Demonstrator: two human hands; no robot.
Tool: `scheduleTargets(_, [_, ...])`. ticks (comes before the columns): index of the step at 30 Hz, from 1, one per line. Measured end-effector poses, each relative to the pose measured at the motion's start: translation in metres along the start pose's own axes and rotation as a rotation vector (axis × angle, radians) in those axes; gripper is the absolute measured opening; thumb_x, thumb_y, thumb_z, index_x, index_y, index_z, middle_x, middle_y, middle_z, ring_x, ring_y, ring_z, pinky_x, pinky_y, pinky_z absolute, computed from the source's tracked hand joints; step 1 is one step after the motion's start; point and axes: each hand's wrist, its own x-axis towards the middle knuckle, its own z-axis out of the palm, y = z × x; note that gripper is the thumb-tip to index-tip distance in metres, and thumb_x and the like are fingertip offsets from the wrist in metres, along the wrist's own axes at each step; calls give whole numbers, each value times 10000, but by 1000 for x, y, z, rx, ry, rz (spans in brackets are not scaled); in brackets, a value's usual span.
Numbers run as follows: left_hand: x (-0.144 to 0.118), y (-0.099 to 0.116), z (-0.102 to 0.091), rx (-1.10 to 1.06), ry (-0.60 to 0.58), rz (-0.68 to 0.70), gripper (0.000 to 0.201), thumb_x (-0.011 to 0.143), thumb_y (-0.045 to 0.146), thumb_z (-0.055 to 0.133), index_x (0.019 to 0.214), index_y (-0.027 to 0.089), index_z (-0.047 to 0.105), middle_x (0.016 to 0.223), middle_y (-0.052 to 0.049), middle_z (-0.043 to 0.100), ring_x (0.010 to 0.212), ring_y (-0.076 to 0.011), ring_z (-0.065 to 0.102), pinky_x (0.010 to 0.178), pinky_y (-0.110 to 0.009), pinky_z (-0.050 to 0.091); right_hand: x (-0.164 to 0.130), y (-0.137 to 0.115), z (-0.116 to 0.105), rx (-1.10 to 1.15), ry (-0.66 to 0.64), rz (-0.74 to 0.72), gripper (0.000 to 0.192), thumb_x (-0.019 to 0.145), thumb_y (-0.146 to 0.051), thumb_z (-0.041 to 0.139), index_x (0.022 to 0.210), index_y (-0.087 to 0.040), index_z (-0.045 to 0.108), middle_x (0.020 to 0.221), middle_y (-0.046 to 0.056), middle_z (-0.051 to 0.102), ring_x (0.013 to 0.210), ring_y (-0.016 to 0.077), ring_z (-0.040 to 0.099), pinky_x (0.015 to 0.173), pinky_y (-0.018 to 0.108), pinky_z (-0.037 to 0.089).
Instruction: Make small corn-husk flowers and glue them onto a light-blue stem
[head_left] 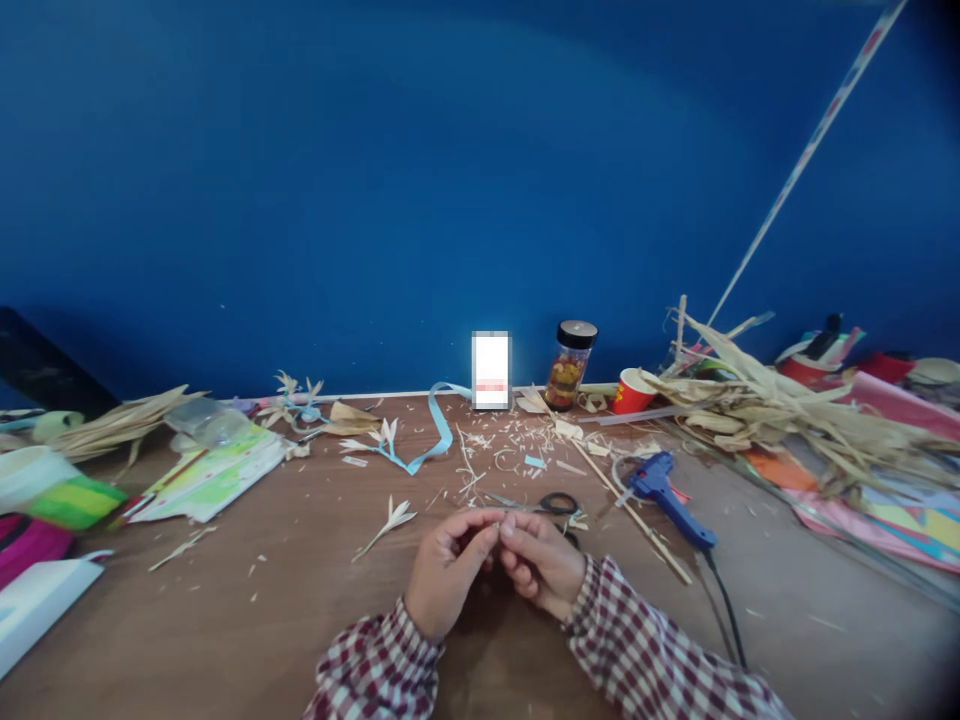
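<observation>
Head view, looking down on a wooden desk set against a blue wall. Both hands meet at the near centre: the left hand and the right hand are curled narrow, fingertips pinched together over something small and pale; what it is cannot be told at this size, though it matches the straw slivers scattered beyond. The piece sits between the fingertips, just above the desk and just short of the scissors.

Step in hand, judged from the pose: fine shaping or folding of a straw piece. The next move would call for a steady two-handed pinch and a short reach, since scissors and glue gun lie close.

Count of things:
- one pair of scissors, black-handled, touching neither hand;
- one blue glue gun, to the right, cord trailing toward the viewer;
- one dark-lidded jar and one red paper cup at the wall;
- one light blue ribbon;
- one finished straw flower left of the hands, with several more near the wall;
- two heaps of dried husk, the larger at the right.
</observation>
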Motion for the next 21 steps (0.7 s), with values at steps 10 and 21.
scheduleTargets(10, [-4, 11, -5, 412, -78, 378, 228, 771, 178, 515, 900, 251, 688, 815, -64, 666, 769, -178, 584, 713, -277, 438, -5, -8, -5, 109, -211, 206, 148, 690, -268, 585, 710, -153, 494, 425, -74, 476, 268, 1, 249, 277, 103, 111])
scheduleTargets(21, [-12, 3, -11, 806, -126, 677, 367, 784, 114, 476, 1118, 236, 567, 938, -99, 640, 881, -200, 558, 772, -306, 429, -8, -2, -11, 194, -475, 347, 310, 765, -381, 401, 580, -151, 495, 403, -12, 528, 239, 42, 335, 234, 112, 190])
